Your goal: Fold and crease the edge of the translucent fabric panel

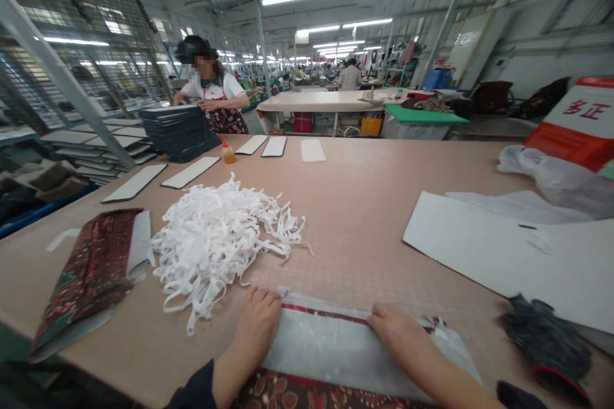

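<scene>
My left hand (pixel 256 326) and my right hand (pixel 398 335) rest on the top edge of a folded fabric piece (pixel 336 351), with a pale lining facing up and a dark red pattern below. Fingers of both hands lie along its folded edge, and a thin red stripe shows there. Beyond my left hand lies a loose heap of white fabric strips (pixel 220 243). A folded patterned fabric piece with white lining (pixel 91 275) lies further left. Near my right hand is a dark knitted glove with a red cuff (pixel 544 345).
The tan work table (pixel 364 204) holds white-faced panels, a glue bottle (pixel 229 153), a stack of dark panels (pixel 180 133) and a white card sheet (pixel 508 255). A plastic bag (pixel 551 176) lies at right. A co-worker (pixel 213 86) stands beyond the table.
</scene>
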Demonstrator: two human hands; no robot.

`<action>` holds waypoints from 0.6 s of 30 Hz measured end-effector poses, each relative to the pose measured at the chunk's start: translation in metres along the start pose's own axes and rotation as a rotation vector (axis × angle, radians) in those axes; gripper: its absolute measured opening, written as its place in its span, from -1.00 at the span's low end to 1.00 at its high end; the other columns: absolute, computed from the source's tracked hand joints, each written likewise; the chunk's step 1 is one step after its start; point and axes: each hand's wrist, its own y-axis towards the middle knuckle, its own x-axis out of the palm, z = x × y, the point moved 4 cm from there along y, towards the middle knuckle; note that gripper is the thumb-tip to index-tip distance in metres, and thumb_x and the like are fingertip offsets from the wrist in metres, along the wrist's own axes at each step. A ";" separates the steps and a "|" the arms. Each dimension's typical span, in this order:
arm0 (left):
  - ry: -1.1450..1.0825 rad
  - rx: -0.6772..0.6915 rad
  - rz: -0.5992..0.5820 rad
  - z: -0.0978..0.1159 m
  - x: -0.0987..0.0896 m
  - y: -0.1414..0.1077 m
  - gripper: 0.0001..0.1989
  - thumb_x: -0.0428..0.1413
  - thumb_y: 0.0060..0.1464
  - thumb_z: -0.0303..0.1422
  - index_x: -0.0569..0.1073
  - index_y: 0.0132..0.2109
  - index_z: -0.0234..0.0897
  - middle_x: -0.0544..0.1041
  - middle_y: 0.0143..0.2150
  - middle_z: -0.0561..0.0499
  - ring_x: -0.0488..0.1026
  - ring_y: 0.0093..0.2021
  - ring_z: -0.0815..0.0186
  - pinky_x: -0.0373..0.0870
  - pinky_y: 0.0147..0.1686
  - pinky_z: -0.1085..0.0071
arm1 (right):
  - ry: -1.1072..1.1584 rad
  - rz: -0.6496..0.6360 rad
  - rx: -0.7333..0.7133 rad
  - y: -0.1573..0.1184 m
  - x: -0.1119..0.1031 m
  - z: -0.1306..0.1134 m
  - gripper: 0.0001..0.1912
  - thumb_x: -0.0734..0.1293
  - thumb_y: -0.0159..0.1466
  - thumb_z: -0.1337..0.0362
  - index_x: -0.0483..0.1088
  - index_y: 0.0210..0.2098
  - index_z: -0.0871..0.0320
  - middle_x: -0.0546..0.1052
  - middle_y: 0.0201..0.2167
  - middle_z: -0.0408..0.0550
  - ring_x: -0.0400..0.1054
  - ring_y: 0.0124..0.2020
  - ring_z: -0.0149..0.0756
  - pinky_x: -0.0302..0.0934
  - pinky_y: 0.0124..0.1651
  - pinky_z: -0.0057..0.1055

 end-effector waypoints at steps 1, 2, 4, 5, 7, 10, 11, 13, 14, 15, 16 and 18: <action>0.006 -0.001 -0.014 0.003 -0.002 0.003 -0.83 -0.04 0.08 -0.49 0.42 -0.25 -0.21 0.48 -0.21 0.03 0.34 -0.15 0.23 0.03 0.03 0.11 | 0.059 -0.045 0.050 0.003 -0.004 0.005 -0.79 0.18 0.09 0.53 0.38 -0.42 0.16 0.43 -0.38 -0.06 0.29 -0.32 -0.28 0.07 -0.28 -0.42; 0.007 0.004 -0.024 0.006 -0.003 0.007 -0.84 -0.02 0.08 -0.47 0.42 -0.23 -0.20 0.48 -0.19 0.02 0.34 -0.13 0.22 0.03 0.04 0.10 | 0.121 -0.080 0.093 0.007 -0.008 0.007 -0.80 0.17 0.08 0.51 0.37 -0.40 0.16 0.43 -0.37 -0.06 0.29 -0.30 -0.28 0.07 -0.27 -0.43; -0.004 0.042 -0.031 0.014 -0.002 0.013 -0.79 0.01 0.07 -0.44 0.38 -0.12 -0.18 0.45 -0.09 0.01 0.31 -0.06 0.20 0.01 0.06 0.08 | 0.219 -0.132 0.144 0.014 -0.017 0.008 -0.81 0.19 0.03 0.49 0.35 -0.39 0.17 0.43 -0.35 -0.05 0.28 -0.27 -0.28 0.07 -0.26 -0.44; -0.013 0.072 -0.029 0.018 0.000 0.016 -0.74 0.02 0.07 -0.43 0.35 -0.06 -0.16 0.42 -0.03 0.01 0.28 -0.01 0.20 -0.01 0.08 0.08 | 0.247 -0.151 0.152 0.017 -0.021 0.006 -0.81 0.19 0.01 0.48 0.35 -0.40 0.17 0.43 -0.36 -0.04 0.28 -0.28 -0.28 0.07 -0.26 -0.45; -0.034 0.139 -0.017 0.027 0.001 0.019 -0.68 0.03 0.07 -0.40 0.30 0.01 -0.15 0.37 0.04 0.00 0.24 0.05 0.19 -0.02 0.09 0.08 | 0.265 -0.156 0.138 0.016 -0.031 -0.002 -0.83 0.18 -0.02 0.49 0.33 -0.46 0.18 0.44 -0.37 -0.03 0.28 -0.28 -0.27 0.07 -0.26 -0.44; -0.081 0.222 0.035 0.036 -0.008 0.016 -0.77 0.00 0.10 -0.39 0.34 -0.07 -0.16 0.45 -0.10 0.03 0.29 -0.03 0.24 -0.02 0.09 0.09 | 0.286 -0.119 0.085 -0.003 -0.048 -0.015 -0.81 0.16 -0.03 0.51 0.32 -0.47 0.17 0.45 -0.37 -0.02 0.30 -0.28 -0.27 0.09 -0.25 -0.43; -0.095 0.248 0.054 0.039 -0.014 0.012 -0.84 -0.02 0.11 -0.41 0.37 -0.15 -0.16 0.47 -0.20 0.05 0.33 -0.11 0.26 -0.03 0.09 0.09 | 0.293 -0.123 0.075 -0.014 -0.052 -0.017 -0.81 0.15 0.00 0.50 0.32 -0.45 0.17 0.46 -0.37 -0.02 0.31 -0.29 -0.27 0.10 -0.26 -0.43; -0.117 0.312 0.101 0.046 -0.026 -0.001 -0.83 -0.08 0.14 -0.44 0.38 -0.33 -0.19 0.44 -0.38 0.08 0.34 -0.27 0.32 0.01 0.06 0.13 | 0.286 -0.175 0.069 -0.040 -0.059 -0.018 -0.79 0.13 0.04 0.48 0.33 -0.41 0.15 0.49 -0.37 0.00 0.36 -0.33 -0.25 0.13 -0.31 -0.41; -0.129 0.357 0.128 0.049 -0.031 -0.010 -0.79 -0.11 0.15 -0.44 0.36 -0.39 -0.20 0.41 -0.44 0.09 0.32 -0.35 0.34 0.07 0.02 0.18 | 0.269 -0.213 0.067 -0.054 -0.061 -0.016 -0.79 0.14 0.04 0.48 0.33 -0.39 0.14 0.50 -0.37 0.00 0.38 -0.35 -0.23 0.13 -0.35 -0.40; -0.143 0.412 0.153 0.052 -0.034 -0.021 -0.76 -0.14 0.16 -0.44 0.35 -0.42 -0.21 0.39 -0.47 0.09 0.30 -0.40 0.36 0.13 -0.06 0.25 | 0.252 -0.251 0.051 -0.067 -0.064 -0.015 -0.78 0.16 0.02 0.48 0.34 -0.38 0.13 0.52 -0.37 0.00 0.39 -0.36 -0.20 0.14 -0.37 -0.40; -0.154 0.474 0.167 0.056 -0.034 -0.033 -0.74 -0.14 0.17 -0.43 0.34 -0.43 -0.21 0.38 -0.49 0.09 0.29 -0.44 0.37 0.17 -0.15 0.33 | 0.239 -0.283 0.019 -0.078 -0.067 -0.014 -0.76 0.18 -0.01 0.48 0.34 -0.37 0.10 0.53 -0.36 -0.01 0.41 -0.37 -0.18 0.14 -0.39 -0.40; -0.158 0.578 0.153 0.060 -0.024 -0.056 -0.76 -0.12 0.18 -0.40 0.34 -0.43 -0.21 0.38 -0.51 0.10 0.28 -0.48 0.39 0.18 -0.34 0.44 | 0.221 -0.316 -0.060 -0.090 -0.075 -0.016 -0.71 0.22 -0.05 0.48 0.35 -0.36 0.06 0.54 -0.36 -0.05 0.42 -0.39 -0.17 0.14 -0.42 -0.41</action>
